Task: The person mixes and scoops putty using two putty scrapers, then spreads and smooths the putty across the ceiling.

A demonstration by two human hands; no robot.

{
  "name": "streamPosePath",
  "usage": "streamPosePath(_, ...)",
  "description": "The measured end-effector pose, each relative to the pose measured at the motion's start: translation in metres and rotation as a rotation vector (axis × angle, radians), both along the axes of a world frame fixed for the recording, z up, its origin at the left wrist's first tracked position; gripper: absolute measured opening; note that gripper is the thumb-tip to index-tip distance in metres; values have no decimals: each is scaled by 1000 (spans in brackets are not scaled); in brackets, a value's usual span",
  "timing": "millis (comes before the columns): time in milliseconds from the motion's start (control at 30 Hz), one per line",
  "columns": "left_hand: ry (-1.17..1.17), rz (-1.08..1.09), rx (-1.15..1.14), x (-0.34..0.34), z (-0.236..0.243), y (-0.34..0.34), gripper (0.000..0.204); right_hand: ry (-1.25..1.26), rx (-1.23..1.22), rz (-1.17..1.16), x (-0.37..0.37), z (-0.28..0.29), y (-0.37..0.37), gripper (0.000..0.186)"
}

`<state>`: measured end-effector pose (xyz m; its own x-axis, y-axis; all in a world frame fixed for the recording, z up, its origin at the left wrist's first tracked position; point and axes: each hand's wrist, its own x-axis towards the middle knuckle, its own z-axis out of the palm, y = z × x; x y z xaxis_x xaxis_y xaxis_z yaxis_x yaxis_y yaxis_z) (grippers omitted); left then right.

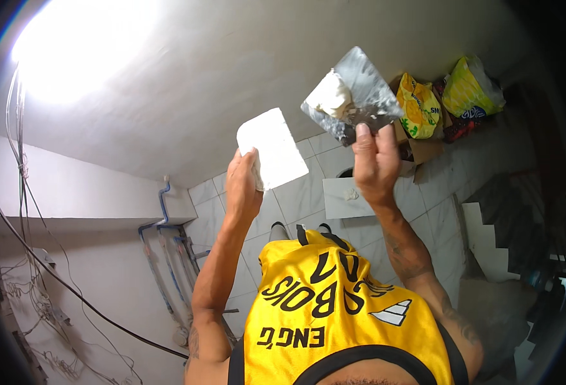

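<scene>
My left hand (241,183) is closed round the lower left side of a flat white rectangular piece (275,151) with one rounded corner; I cannot tell what it is made of. Higher up and to the right, my right hand (377,163) grips the lower edge of a thin dark square plate (369,80), thumb on top. The plate is smeared with white, and a thick lump of white putty (330,94) sits on its left part. The white piece and the plate are apart, both held up in front of the wall.
A pale wall (199,70) rises ahead, with a bright lamp (84,51) at upper left. Cables (23,167) hang at left near blue pipes (164,199). On the tiled floor (437,176) stand a white panel (344,202) with a small clump, a cardboard box (427,151) and yellow bags (419,109).
</scene>
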<state>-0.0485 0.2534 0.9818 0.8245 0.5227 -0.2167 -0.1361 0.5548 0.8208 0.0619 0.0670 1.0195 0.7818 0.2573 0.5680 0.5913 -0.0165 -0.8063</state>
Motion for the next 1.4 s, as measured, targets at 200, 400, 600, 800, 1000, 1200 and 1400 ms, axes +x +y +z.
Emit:
streamPosePath(200, 59, -89, -173, 1, 30, -6, 29, -664, -77, 366, 8, 9, 31, 49)
streamPosePath(400, -28, -105, -166, -2, 41, 2, 29, -769, -198, 535, 18, -9, 26, 59)
streamPosePath(600, -19, -227, -129, -4, 40, 9, 32, -773, -272, 552, 33, -25, 4, 60)
streamPosePath(800, -114, -65, -35, -8, 66, 27, 35, -800, -466, 478, 46, -49, -25, 64)
streamPosePath(1000, -105, -133, 2, -3, 56, 33, 39, 239, -114, 308, 35, -5, -34, 16)
streamPosePath(1200, -30, -254, -92, 3, 29, 17, 40, 965, 334, 390, 22, 49, 18, 23)
streamPosePath(1400, -30, -326, -184, 7, 23, -12, 35, 923, 298, 456, 38, 7, 46, 31)
